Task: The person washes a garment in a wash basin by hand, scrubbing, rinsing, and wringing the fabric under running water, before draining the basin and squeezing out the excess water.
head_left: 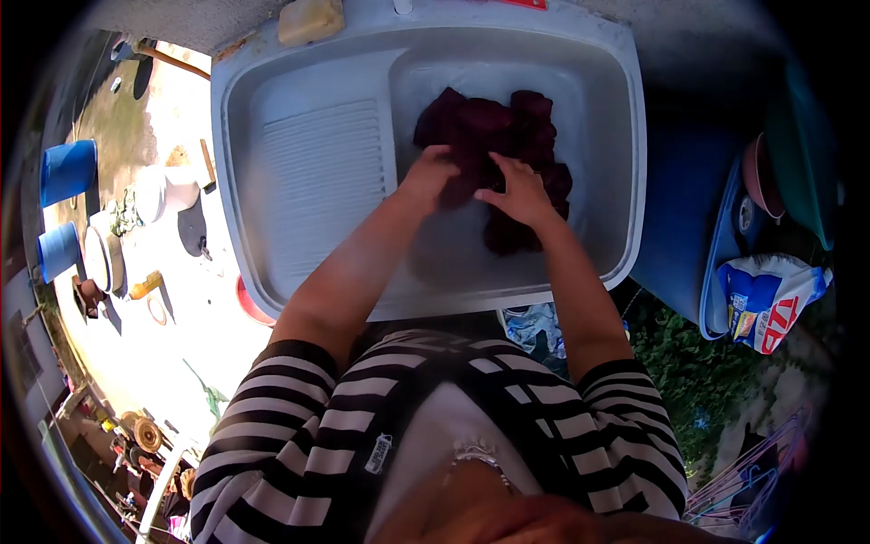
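A bunched, wet-looking dark red cloth [485, 118] lies in the deep basin of a pale grey laundry sink [598, 118]. My left hand [428, 181] is at the cloth's left edge, its fingers curled in against the fabric. On the near middle of the cloth rests my right hand [518, 192], with thumb and forefinger spread apart; its other fingertips are partly hidden. The ribbed washboard [322, 181] fills the sink's left side, beside my left forearm.
A yellowish soap bar [310, 20] sits on the sink's back rim. To the right stand a blue barrel [680, 208] and a blue, white and red bag [775, 299]. Blue containers [67, 172] and other items lie on the sunlit ground at left.
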A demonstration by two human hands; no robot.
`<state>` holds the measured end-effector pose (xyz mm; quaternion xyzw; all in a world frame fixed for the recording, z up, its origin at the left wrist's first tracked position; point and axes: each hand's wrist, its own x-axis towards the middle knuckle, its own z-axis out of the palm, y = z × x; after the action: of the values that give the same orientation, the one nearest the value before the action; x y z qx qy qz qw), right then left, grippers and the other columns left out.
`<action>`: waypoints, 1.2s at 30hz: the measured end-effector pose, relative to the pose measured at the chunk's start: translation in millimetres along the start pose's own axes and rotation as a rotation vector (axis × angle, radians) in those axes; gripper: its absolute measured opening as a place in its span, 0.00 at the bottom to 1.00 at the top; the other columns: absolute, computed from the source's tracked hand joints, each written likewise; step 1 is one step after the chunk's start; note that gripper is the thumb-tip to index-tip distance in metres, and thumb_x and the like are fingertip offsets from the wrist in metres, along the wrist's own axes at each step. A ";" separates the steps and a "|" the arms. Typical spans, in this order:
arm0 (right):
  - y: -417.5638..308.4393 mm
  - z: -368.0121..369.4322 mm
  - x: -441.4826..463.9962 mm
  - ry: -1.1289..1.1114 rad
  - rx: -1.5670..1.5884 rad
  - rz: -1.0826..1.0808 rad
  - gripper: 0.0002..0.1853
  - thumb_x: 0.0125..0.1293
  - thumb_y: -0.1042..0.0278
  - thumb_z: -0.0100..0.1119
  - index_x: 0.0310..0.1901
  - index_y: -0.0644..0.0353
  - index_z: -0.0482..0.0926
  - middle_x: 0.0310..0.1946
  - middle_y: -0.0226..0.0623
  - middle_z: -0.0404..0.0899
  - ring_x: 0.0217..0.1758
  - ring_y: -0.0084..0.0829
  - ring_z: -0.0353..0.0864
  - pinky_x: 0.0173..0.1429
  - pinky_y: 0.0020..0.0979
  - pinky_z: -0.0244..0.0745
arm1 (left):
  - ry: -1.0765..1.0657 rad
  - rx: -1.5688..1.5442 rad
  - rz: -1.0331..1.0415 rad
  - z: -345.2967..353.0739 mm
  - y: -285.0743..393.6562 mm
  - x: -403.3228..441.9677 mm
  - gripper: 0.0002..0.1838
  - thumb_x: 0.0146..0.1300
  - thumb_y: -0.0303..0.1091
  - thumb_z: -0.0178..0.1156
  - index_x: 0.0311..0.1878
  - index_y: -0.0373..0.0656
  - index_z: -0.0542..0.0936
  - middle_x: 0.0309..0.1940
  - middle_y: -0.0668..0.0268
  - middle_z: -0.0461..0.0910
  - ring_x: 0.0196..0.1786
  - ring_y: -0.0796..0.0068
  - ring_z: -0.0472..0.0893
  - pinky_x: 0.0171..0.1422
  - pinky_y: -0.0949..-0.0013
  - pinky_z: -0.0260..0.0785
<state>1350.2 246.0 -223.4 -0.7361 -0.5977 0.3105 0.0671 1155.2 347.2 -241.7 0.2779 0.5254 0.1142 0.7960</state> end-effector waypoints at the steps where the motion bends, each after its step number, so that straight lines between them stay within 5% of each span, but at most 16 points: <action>1: -15.1 5.2 -4.4 0.004 0.238 0.008 0.41 0.64 0.49 0.73 0.76 0.52 0.69 0.67 0.45 0.78 0.70 0.45 0.77 0.73 0.48 0.69 | -0.086 -0.046 -0.017 1.9 3.0 -8.0 0.34 0.69 0.25 0.57 0.78 0.49 0.66 0.60 0.59 0.81 0.61 0.66 0.81 0.56 0.62 0.79; 4: -28.5 36.2 -19.2 0.038 0.825 0.169 0.30 0.67 0.61 0.67 0.69 0.59 0.76 0.55 0.47 0.85 0.59 0.44 0.84 0.64 0.37 0.76 | -0.291 -0.114 -0.005 10.0 -2.4 -33.4 0.28 0.73 0.25 0.53 0.76 0.47 0.70 0.62 0.60 0.80 0.61 0.66 0.81 0.61 0.63 0.77; 7: -26.6 31.1 -39.4 0.150 0.761 0.311 0.25 0.67 0.67 0.64 0.66 0.60 0.79 0.51 0.47 0.87 0.53 0.44 0.86 0.61 0.37 0.78 | -0.221 0.180 0.145 -17.0 -21.6 -38.0 0.29 0.70 0.28 0.59 0.75 0.43 0.71 0.66 0.58 0.79 0.61 0.65 0.81 0.65 0.64 0.75; 8: -30.8 19.4 -50.9 0.206 0.691 0.229 0.21 0.68 0.73 0.59 0.63 0.63 0.81 0.49 0.43 0.87 0.51 0.38 0.86 0.59 0.34 0.79 | -0.085 0.372 0.272 -29.5 -33.7 -31.0 0.30 0.69 0.30 0.61 0.74 0.46 0.72 0.67 0.55 0.77 0.62 0.60 0.80 0.67 0.60 0.73; 10: -42.3 -10.6 -71.6 0.288 1.060 0.224 0.20 0.69 0.77 0.57 0.62 0.66 0.81 0.49 0.39 0.87 0.51 0.33 0.85 0.59 0.31 0.78 | 0.195 0.747 0.522 -45.8 -55.1 -14.6 0.31 0.66 0.36 0.66 0.73 0.50 0.73 0.69 0.49 0.75 0.65 0.51 0.79 0.71 0.52 0.71; 14: -98.0 -107.5 -109.8 0.385 1.253 0.033 0.18 0.69 0.83 0.54 0.60 0.69 0.81 0.49 0.32 0.85 0.52 0.25 0.83 0.60 0.27 0.77 | 0.200 1.153 0.811 -19.5 -48.0 -42.6 0.30 0.63 0.38 0.70 0.69 0.52 0.76 0.67 0.49 0.75 0.66 0.46 0.77 0.74 0.49 0.68; 17: -109.0 -160.9 -124.8 0.546 1.318 -0.012 0.21 0.71 0.74 0.58 0.64 0.66 0.78 0.55 0.39 0.85 0.59 0.37 0.84 0.65 0.38 0.78 | 0.041 1.191 0.848 -18.0 -40.3 -30.6 0.25 0.65 0.39 0.69 0.65 0.49 0.77 0.60 0.51 0.80 0.64 0.49 0.78 0.71 0.50 0.70; 20: -141.5 -216.1 -148.6 0.557 1.441 -0.108 0.19 0.72 0.65 0.65 0.60 0.64 0.79 0.50 0.38 0.86 0.54 0.32 0.84 0.61 0.35 0.80 | -0.125 0.967 0.776 -9.4 -14.2 -63.0 0.18 0.71 0.38 0.66 0.58 0.41 0.77 0.50 0.52 0.82 0.56 0.55 0.82 0.64 0.52 0.74; 22: -153.3 -240.2 -159.7 0.591 1.315 -0.185 0.21 0.71 0.59 0.70 0.59 0.63 0.80 0.50 0.38 0.86 0.52 0.33 0.86 0.60 0.36 0.82 | -0.174 0.757 0.580 1.5 6.4 -90.7 0.14 0.76 0.40 0.61 0.55 0.40 0.76 0.45 0.55 0.82 0.51 0.61 0.83 0.60 0.57 0.77; 27: -145.3 -302.8 -178.9 0.709 0.816 -0.272 0.28 0.65 0.63 0.77 0.63 0.66 0.80 0.52 0.43 0.88 0.54 0.34 0.88 0.61 0.37 0.82 | -0.096 0.312 0.702 12.0 64.4 -147.0 0.12 0.81 0.41 0.54 0.52 0.40 0.74 0.41 0.65 0.79 0.43 0.73 0.80 0.53 0.67 0.77; 29: -135.5 -340.2 -185.3 0.717 0.785 -0.288 0.23 0.68 0.71 0.72 0.63 0.64 0.81 0.53 0.42 0.88 0.54 0.36 0.89 0.61 0.37 0.82 | -0.045 0.460 0.843 9.5 111.2 -188.2 0.12 0.81 0.41 0.54 0.52 0.40 0.74 0.38 0.65 0.79 0.39 0.74 0.80 0.49 0.66 0.77; 30: -120.5 -366.3 -187.5 0.759 0.691 -0.310 0.24 0.71 0.65 0.68 0.65 0.64 0.80 0.56 0.42 0.87 0.57 0.38 0.88 0.59 0.37 0.82 | -0.026 0.510 0.959 8.7 132.9 -205.2 0.12 0.81 0.41 0.54 0.52 0.41 0.74 0.37 0.66 0.79 0.38 0.74 0.79 0.48 0.66 0.77; 32: -176.7 -391.7 -210.4 1.023 0.612 -0.331 0.12 0.66 0.72 0.61 0.49 0.66 0.84 0.38 0.31 0.86 0.41 0.27 0.84 0.48 0.30 0.78 | 0.113 0.663 1.252 6.6 178.7 -228.8 0.13 0.80 0.42 0.55 0.53 0.42 0.75 0.34 0.67 0.80 0.36 0.75 0.79 0.47 0.67 0.76; 33: -174.0 -417.1 -218.8 1.152 0.354 -0.381 0.14 0.68 0.72 0.60 0.53 0.63 0.85 0.41 0.36 0.86 0.46 0.27 0.84 0.55 0.29 0.78 | 0.237 0.764 1.425 8.3 200.2 -240.5 0.13 0.79 0.42 0.56 0.53 0.43 0.76 0.33 0.68 0.80 0.35 0.76 0.78 0.47 0.68 0.75; 34: -169.7 -444.3 -225.0 1.261 0.263 -0.380 0.18 0.68 0.67 0.59 0.54 0.71 0.78 0.51 0.58 0.83 0.45 0.49 0.82 0.50 0.47 0.80 | 0.312 0.740 1.526 14.1 219.8 -266.3 0.13 0.78 0.41 0.56 0.51 0.40 0.76 0.34 0.61 0.81 0.37 0.67 0.80 0.48 0.63 0.75; 36: -199.8 -458.4 -252.0 1.415 0.320 -0.445 0.21 0.68 0.68 0.57 0.57 0.76 0.77 0.50 0.61 0.82 0.44 0.51 0.80 0.49 0.46 0.80 | 0.463 0.686 1.713 27.0 260.2 -322.0 0.13 0.74 0.38 0.57 0.47 0.36 0.76 0.36 0.47 0.83 0.41 0.48 0.84 0.49 0.53 0.75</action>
<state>1405.7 193.9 331.3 -0.6032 -0.4941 -0.1735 0.6016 1072.3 399.1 161.5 0.7577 0.2926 0.5506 0.1927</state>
